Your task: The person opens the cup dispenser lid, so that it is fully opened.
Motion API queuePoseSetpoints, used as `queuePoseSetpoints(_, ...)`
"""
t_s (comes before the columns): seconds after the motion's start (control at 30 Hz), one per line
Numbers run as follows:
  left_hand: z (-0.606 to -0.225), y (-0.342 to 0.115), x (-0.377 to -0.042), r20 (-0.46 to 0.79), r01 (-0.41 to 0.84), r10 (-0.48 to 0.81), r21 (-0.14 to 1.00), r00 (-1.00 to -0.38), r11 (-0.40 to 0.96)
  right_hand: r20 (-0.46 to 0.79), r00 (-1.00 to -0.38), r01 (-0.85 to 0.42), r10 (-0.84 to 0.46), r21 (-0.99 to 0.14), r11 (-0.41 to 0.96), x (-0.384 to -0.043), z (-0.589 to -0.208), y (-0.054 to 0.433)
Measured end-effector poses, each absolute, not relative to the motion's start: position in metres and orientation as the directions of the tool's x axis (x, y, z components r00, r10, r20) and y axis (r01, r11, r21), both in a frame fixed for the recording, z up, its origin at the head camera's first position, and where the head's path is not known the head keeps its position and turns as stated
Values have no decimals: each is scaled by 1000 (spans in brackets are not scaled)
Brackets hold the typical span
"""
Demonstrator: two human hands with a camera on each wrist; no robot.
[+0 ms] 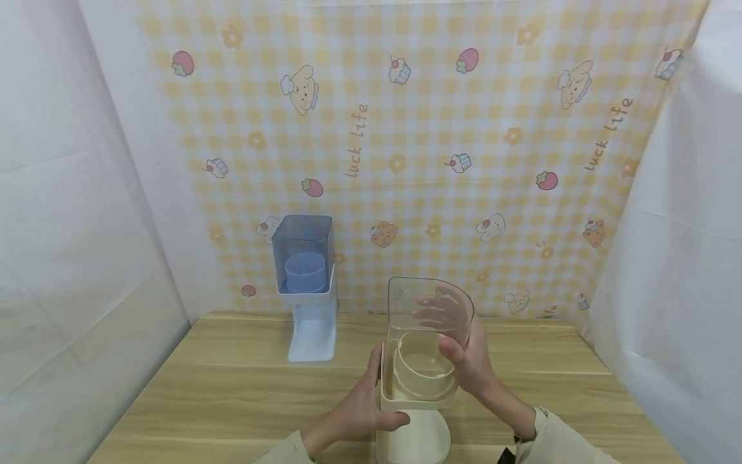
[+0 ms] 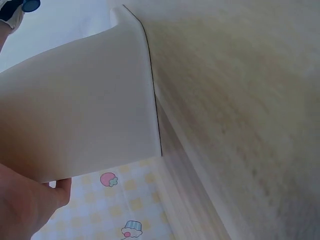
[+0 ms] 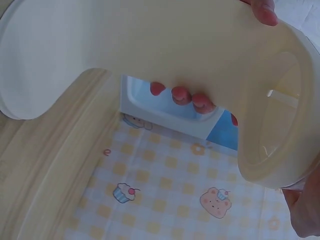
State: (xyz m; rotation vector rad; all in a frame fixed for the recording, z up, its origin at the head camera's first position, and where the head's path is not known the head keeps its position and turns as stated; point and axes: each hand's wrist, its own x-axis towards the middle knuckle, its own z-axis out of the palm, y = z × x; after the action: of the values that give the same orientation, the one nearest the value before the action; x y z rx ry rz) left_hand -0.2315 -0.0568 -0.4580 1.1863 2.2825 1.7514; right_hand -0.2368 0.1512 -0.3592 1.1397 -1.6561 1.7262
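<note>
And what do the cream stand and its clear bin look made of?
Cream stand: probably moulded plastic, opaque and smooth, judging by its evenly coloured, rounded curves.
Clear bin: smooth and transparent, right hand showing through; likely plastic, possibly glass.

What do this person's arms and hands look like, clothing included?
The left hand and right hand are bare, with no gloves or rings showing. The left sleeve and right sleeve are pale beige, ending short of the hands. A small black item beside the right cuff is too cut off to identify.
</note>
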Motion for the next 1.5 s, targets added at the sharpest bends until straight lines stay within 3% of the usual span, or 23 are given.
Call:
queuePoseSetpoints(0.53,-458,-57,-231,404,529,575,846,-711,60,833,-514,-835,-202,-541,-104,-236,-358,151)
queuePoseSetpoints(0.9,-465,-56,-232,461,578,562,815,-687,38,829,-520,-827,-204,-549,-120,-234,-357,152)
queuePoseSetpoints(1.2,-465,-54,-232,483,603,545,796,-686,54,799,-565,-799,-208,-592,-107,-234,-357,153)
queuePoseSetpoints(1.5,-468,-54,-233,496,613,554,790,-669,34,810,-550,-804,-203,-579,-132,-234,-358,153)
